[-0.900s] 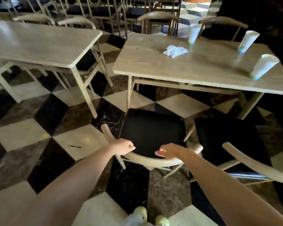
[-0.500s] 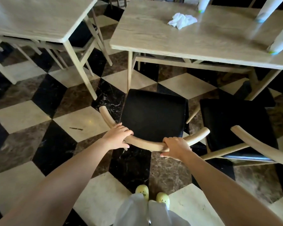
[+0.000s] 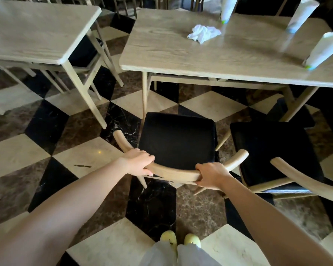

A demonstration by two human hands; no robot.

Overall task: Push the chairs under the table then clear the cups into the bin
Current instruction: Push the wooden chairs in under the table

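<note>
A wooden chair with a black seat [image 3: 176, 139] stands on the floor in front of the pale wooden table [image 3: 181, 60], its seat outside the table's near edge. My left hand [image 3: 139, 161] and my right hand [image 3: 210, 175] both grip its curved backrest rail. A second black-seated chair [image 3: 273, 150] stands to the right, also out from the table. Three white paper cups stand on the table: one at the back [image 3: 227, 8], one at the far right [image 3: 300, 16] and one nearer the right edge [image 3: 323, 50]. A crumpled white napkin [image 3: 203, 33] lies near the back cup.
Another pale table [image 3: 37, 33] with chairs tucked beneath stands to the left, with a floor gap between the two tables. The floor is chequered black, white and brown marble. My yellow shoes [image 3: 179, 239] are just behind the chair. No bin is in view.
My hands went from hovering at the backrest to closing on its rail. The view has moved closer to the table and tilted down; the chair now sits nearer the table's edge.
</note>
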